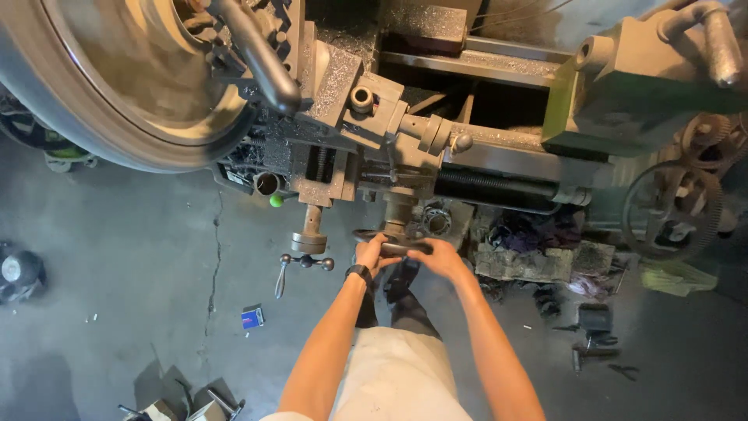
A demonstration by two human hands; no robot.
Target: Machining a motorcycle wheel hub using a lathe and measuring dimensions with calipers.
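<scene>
I look down at a large grey lathe (499, 148). My left hand (372, 256), with a dark watch on the wrist, and my right hand (440, 257) both grip the dark handwheel (393, 243) under the carriage apron. A smaller crank handle with ball ends (308, 261) hangs just left of my left hand. A big round workpiece (125, 86) sits in the chuck at the upper left. The tool post with its lever (257, 54) stands beside it.
The green tailstock (623, 101) is at the upper right, with exposed gears (674, 203) below it. Rags and scrap (538, 245) lie on the floor at the right. A small blue box (252, 316) lies on the cracked concrete floor, tools (592, 335) at the right.
</scene>
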